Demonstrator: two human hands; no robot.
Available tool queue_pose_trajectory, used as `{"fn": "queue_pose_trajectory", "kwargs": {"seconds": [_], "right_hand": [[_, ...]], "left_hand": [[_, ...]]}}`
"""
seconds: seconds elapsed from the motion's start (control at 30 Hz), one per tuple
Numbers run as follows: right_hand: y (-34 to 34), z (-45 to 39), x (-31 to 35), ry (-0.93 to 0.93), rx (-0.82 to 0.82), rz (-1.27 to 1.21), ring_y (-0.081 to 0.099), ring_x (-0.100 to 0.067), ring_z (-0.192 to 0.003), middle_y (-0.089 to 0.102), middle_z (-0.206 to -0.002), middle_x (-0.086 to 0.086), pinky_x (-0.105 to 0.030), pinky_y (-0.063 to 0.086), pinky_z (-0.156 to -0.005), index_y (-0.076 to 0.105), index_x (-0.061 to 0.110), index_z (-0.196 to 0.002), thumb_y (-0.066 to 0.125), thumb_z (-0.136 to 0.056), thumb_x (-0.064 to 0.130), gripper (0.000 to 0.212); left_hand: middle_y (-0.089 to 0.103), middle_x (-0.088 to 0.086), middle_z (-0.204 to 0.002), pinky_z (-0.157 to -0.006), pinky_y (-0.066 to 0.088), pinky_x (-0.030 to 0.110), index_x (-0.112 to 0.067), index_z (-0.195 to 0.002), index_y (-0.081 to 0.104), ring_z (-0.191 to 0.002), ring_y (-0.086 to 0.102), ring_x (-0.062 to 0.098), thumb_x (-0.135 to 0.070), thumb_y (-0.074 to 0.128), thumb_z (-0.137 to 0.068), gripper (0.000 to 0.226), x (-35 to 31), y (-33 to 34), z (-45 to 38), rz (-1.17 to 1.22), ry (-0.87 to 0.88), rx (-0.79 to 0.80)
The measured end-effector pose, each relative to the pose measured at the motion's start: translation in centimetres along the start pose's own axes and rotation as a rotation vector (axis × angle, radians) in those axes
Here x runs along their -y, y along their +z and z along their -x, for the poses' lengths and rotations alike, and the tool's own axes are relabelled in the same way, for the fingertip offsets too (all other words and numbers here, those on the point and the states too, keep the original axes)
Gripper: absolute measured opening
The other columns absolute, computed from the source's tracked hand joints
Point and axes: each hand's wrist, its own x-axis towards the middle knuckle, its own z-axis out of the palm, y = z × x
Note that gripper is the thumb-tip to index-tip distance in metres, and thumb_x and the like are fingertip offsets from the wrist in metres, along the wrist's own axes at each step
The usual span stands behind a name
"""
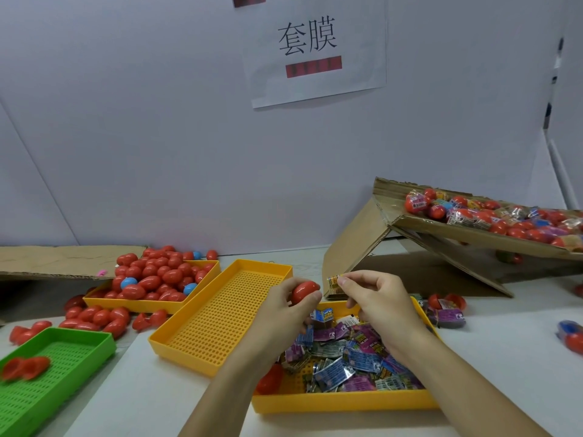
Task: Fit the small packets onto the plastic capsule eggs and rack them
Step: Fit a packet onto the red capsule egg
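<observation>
Above the worktop, the left hand (285, 299) grips a smooth red capsule egg (304, 291) and the right hand (373, 294) pinches a small printed packet (335, 283) just beside it, over the yellow tray of packets (344, 405). This looks like the fitting step: next, open the packet's mouth and slide it over the egg's end.

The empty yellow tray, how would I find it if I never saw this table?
Look at the white table under the paper sign. Three yellow trays sit there: the far-left tray holds red eggs, the near tray holds small packets. The empty yellow tray lies slanted between them, just left of the hands, showing only its holed floor.
</observation>
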Motion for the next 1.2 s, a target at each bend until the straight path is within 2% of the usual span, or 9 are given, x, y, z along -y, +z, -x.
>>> {"fn": "queue_pose_trajectory", "kwargs": {"seconds": [0.3, 0.37, 0.43, 0.5, 0.6, 0.8, 0.97, 1.07, 1.2], "right_hand": [[0.02, -0.05, -0.1, 0.006, 0.001, 0.005, 0.058, 0.006, -0.052, 0.065, -0.057, 0.016, -0.011, 0.04, -0.047, 0.074, 0.019, -0.1, 0.067, -0.093, 0.027, 0.013], [0.03, -0.04, -0.09, 0.001, -0.005, 0.011, 0.059, 0.005, -0.053, 0.065, -0.057, 0.017, -0.012, 0.041, -0.047, 0.074, 0.02, -0.1, 0.067, -0.093, 0.027, 0.013], [0.04, -0.05, -0.07, -0.003, -0.016, 0.009, 0.059, 0.003, -0.055, 0.064, -0.059, 0.015, -0.012, 0.041, -0.049, 0.074, 0.02, -0.099, 0.067, -0.092, 0.028, 0.013], [0.05, -0.06, -0.03, -0.002, -0.023, 0.005, 0.058, 0.001, -0.055, 0.064, -0.061, 0.014, -0.013, 0.04, -0.051, 0.074, 0.02, -0.1, 0.067, -0.092, 0.027, 0.013], [0.08, -0.04, -0.03, -0.005, -0.022, 0.008, 0.058, 0.001, -0.056, 0.063, -0.061, 0.013, -0.013, 0.04, -0.05, 0.074, 0.019, -0.099, 0.067, -0.093, 0.026, 0.013], [0.03, 0.01, -0.01, -0.016, -0.016, 0.011, 0.058, -0.001, -0.057, 0.064, -0.057, 0.015, -0.013, 0.041, -0.049, 0.074, 0.022, -0.094, 0.066, -0.093, 0.025, 0.008], [0.1, 0.0, -0.04, -0.02, -0.02, 0.018, 0.059, -0.004, -0.062, 0.064, -0.061, 0.013, -0.013, 0.041, -0.051, 0.074, 0.023, -0.094, 0.067, -0.093, 0.025, 0.008], [0.09, -0.01, -0.11, -0.02, -0.017, 0.019, 0.059, -0.002, -0.06, 0.064, -0.059, 0.015, -0.013, 0.042, -0.05, 0.074, 0.022, -0.095, 0.066, -0.093, 0.025, 0.009], [0.09, -0.07, -0.13, -0.015, -0.011, 0.02, 0.06, 0.001, -0.057, 0.065, -0.06, 0.014, -0.013, 0.042, -0.05, 0.074, 0.021, -0.097, 0.067, -0.092, 0.025, 0.01]], "left_hand": [[0.057, 0.004, -0.092, -0.06, 0.049, 0.027, -0.023, -0.107, 0.066, -0.069, 0.055, 0.013, -0.024, 0.049, -0.103, 0.018, -0.26, 0.35, -0.06, 0.105, -0.092, 0.025], [0.059, 0.001, -0.104, -0.063, 0.054, 0.022, -0.029, -0.109, 0.063, -0.073, 0.062, 0.011, -0.022, 0.057, -0.099, 0.014, -0.35, 0.25, 0.04, 0.069, -0.026, 0.001], [0.058, -0.002, -0.11, -0.064, 0.055, 0.018, -0.032, -0.109, 0.06, -0.083, 0.067, 0.015, -0.015, 0.07, -0.09, 0.027, -0.15, -0.01, 0.05, 0.016, 0.056, -0.056], [0.059, -0.005, -0.107, -0.063, 0.054, 0.015, -0.029, -0.105, 0.06, -0.09, 0.066, 0.017, -0.009, 0.078, -0.082, 0.035, -0.11, -0.14, -0.04, -0.02, 0.103, -0.115], [0.061, -0.009, -0.102, -0.062, 0.052, 0.014, -0.027, -0.1, 0.061, -0.086, 0.063, 0.012, -0.005, 0.082, -0.076, 0.038, -0.27, -0.12, -0.13, -0.06, 0.145, -0.159], [0.059, -0.012, -0.098, -0.071, 0.059, 0.031, -0.029, -0.097, 0.06, -0.085, 0.061, 0.01, -0.002, 0.083, -0.074, 0.042, -0.41, -0.06, -0.03, -0.146, 0.197, -0.219], [0.057, -0.01, -0.1, -0.07, 0.058, 0.031, -0.033, -0.095, 0.059, -0.09, 0.06, 0.011, 0.004, 0.078, -0.076, 0.046, -0.39, 0.01, -0.03, -0.221, 0.255, -0.25], [0.056, -0.01, -0.099, -0.068, 0.057, 0.033, -0.035, -0.094, 0.06, -0.084, 0.062, 0.019, 0.009, 0.072, -0.078, 0.048, -0.15, -0.03, -0.06, -0.228, 0.236, -0.242], [0.063, 0.002, -0.098, -0.068, 0.059, 0.033, -0.024, -0.093, 0.06, -0.081, 0.067, 0.023, 0.019, 0.051, -0.082, 0.046, -0.06, -0.23, -0.25, -0.099, 0.175, -0.206]]}}
